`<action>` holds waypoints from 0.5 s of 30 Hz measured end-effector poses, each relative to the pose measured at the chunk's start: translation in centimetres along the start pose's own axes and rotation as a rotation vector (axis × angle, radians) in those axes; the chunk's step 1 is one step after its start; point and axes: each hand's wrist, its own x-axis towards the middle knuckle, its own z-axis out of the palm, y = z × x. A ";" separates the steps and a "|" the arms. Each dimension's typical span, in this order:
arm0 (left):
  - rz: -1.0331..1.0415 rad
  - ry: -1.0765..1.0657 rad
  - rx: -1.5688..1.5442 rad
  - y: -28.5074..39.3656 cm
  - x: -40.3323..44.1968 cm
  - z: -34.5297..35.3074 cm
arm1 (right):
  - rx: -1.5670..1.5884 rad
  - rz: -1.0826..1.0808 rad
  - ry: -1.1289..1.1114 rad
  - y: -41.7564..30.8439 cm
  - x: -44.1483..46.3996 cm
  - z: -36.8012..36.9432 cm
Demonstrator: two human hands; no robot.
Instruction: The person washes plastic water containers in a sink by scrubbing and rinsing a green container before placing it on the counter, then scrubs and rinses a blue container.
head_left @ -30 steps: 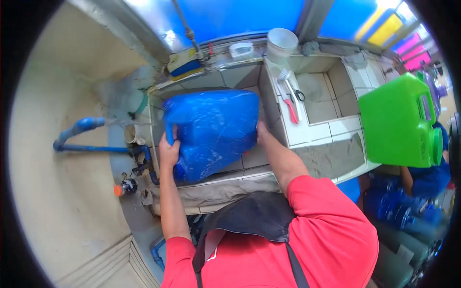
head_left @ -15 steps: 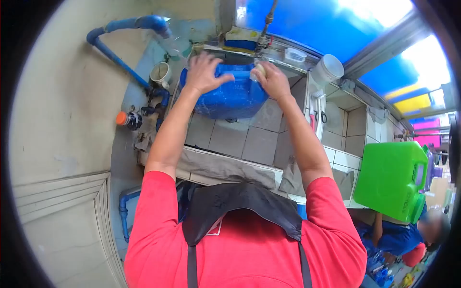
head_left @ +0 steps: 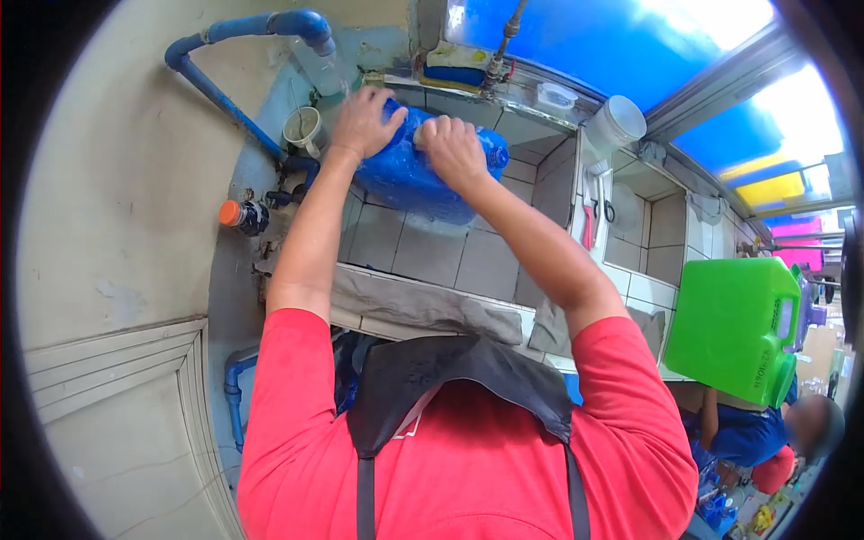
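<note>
A wet blue plastic jug (head_left: 409, 184) lies tilted in a tiled sink (head_left: 423, 255), with its small spout (head_left: 497, 157) to the right. My left hand (head_left: 363, 124) grips the jug's upper left end, thumb toward me and fingers over the far edge. On the jug's top, my right hand (head_left: 454, 155) is closed around a small pale yellowish sponge (head_left: 418, 137), mostly hidden under the fingers. Water runs from a blue pipe (head_left: 310, 29) just beyond my left hand.
A white mug (head_left: 304, 129) hangs at the left. A brush (head_left: 590, 211) and scissors (head_left: 607, 205) lie on the right divider, below a white tub (head_left: 619, 121). Grey cloths (head_left: 423, 304) cover the near rim. A green jug (head_left: 733, 324) stands right, near another person (head_left: 751, 441).
The blue jug has turned and tipped, bringing its spout into view at the right. My right hand has moved left and nearer with the sponge. My left hand has closed on the jug's end.
</note>
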 end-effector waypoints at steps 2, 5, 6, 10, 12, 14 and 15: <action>-0.007 0.386 0.089 0.3 0.3 -0.1 | 0.043 0.174 -0.160 -0.9 1.6 -2.6; -0.305 0.355 0.043 -1.5 -2.1 4.5 | 0.438 0.431 -0.550 -1.0 4.1 -4.9; -0.481 0.281 -0.036 -1.8 -2.5 5.4 | 0.371 0.434 -0.569 -1.3 5.3 -4.4; -0.524 -0.355 -0.329 3.3 -4.2 1.9 | 0.470 0.248 -0.192 -2.6 10.1 -4.1; -0.560 -0.355 -0.061 6.0 -3.8 0.5 | 0.649 0.259 -0.179 -3.7 11.3 -4.5; -0.448 -0.352 -0.398 2.3 -3.6 2.9 | 1.031 0.276 -0.089 -4.4 11.4 -4.4; -0.339 -0.338 -0.736 0.8 -3.3 3.7 | 1.028 0.289 -0.080 -4.5 10.6 -4.5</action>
